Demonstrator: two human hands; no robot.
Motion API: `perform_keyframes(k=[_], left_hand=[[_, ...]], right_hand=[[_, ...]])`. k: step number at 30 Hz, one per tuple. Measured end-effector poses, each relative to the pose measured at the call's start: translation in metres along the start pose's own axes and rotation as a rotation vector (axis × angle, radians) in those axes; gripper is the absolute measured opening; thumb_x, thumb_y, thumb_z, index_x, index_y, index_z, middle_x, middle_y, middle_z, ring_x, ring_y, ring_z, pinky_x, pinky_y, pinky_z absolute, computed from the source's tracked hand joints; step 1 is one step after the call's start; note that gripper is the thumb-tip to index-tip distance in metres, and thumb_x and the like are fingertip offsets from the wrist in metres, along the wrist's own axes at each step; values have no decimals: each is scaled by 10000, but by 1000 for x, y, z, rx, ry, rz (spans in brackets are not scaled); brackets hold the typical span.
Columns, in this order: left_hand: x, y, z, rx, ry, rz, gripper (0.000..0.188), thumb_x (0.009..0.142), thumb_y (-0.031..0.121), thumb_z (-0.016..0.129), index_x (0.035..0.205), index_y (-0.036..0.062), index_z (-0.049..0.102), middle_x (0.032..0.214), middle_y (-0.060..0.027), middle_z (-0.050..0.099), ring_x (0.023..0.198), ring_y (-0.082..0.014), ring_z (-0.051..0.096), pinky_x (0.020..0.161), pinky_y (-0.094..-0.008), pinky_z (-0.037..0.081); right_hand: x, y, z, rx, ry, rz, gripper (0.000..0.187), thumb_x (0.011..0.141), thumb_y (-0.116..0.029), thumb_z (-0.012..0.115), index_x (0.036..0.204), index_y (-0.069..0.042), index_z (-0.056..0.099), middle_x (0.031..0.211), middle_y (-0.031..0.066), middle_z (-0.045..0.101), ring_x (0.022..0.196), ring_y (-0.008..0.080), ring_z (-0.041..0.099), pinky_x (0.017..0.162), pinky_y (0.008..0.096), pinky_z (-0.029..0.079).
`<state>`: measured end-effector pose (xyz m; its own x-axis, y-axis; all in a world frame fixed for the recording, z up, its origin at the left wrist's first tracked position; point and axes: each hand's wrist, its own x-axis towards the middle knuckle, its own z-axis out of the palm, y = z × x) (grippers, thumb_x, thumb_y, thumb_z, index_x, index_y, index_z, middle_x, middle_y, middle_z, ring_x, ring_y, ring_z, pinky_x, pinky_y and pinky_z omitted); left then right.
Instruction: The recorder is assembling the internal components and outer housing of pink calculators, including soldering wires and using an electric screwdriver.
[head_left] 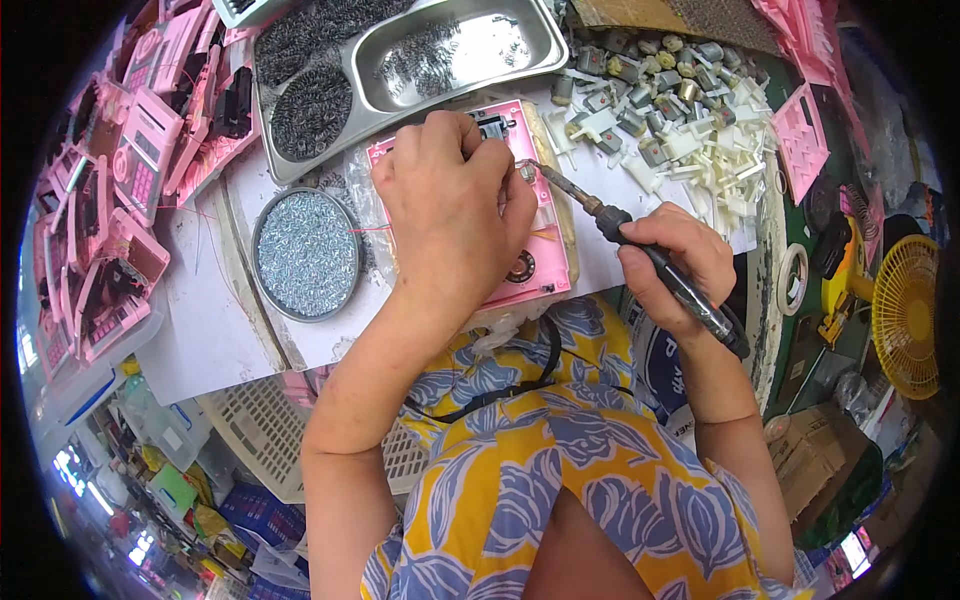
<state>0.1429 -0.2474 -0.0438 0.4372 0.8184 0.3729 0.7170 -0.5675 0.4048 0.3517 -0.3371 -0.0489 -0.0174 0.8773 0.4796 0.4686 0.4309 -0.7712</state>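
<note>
A pink plastic housing (552, 262) lies on the table in front of me, with a black round part and small metal parts inside. My left hand (450, 190) rests over it, fingers bent and drawn together; whatever they pinch is hidden beneath them. A thin red wire (372, 230) shows beside that hand. In my right hand (690, 255) is a soldering iron (672, 272), gripped by its black handle. Its tip points left and down at a small metal part (527, 172) near the housing's upper right, close to my left fingertips.
A round dish of small silvery pins (306, 254) stands left of the housing. Behind is a metal tray (552, 62) with dark springs. Small motors (655, 152) and white plastic parts (735, 150) are heaped at the back right. Pink housings (150, 140) pile up left; a yellow fan (905, 315) stands right.
</note>
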Motion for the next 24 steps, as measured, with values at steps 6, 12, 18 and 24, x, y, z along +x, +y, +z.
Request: perform_keyframes(k=[6, 12, 18, 24], left_hand=[[0, 0, 1, 5, 9, 4, 114, 724, 151, 729, 800, 76, 688, 959, -75, 533, 931, -276, 509, 819, -428, 349], [0, 1, 0, 17, 15, 10, 120, 738, 170, 736, 814, 89, 688, 933, -62, 533, 919, -271, 515, 813, -417, 351], [0, 0, 3, 31, 24, 17, 124, 745, 186, 728, 808, 89, 683, 931, -67, 532, 915, -274, 513, 811, -421, 347], [0, 0, 0, 13, 0, 9, 189, 751, 231, 753, 853, 89, 679, 978, -83, 562, 972, -285, 534, 853, -445, 359]], right_hand=[[2, 2, 4, 7, -4, -28, 208, 768, -14, 781, 960, -4, 703, 657, 70, 625, 530, 190, 555, 509, 303, 421], [-4, 3, 3, -2, -11, -32, 213, 760, 7, 773, 958, 13, 696, 660, 80, 620, 530, 187, 544, 506, 300, 409], [-13, 0, -13, 69, 64, -13, 223, 763, 43, 741, 977, 29, 680, 679, 94, 631, 542, 174, 531, 508, 298, 392], [-10, 0, -12, 48, 71, -37, 218, 766, 44, 740, 975, 29, 680, 696, 102, 641, 544, 175, 528, 511, 299, 389]])
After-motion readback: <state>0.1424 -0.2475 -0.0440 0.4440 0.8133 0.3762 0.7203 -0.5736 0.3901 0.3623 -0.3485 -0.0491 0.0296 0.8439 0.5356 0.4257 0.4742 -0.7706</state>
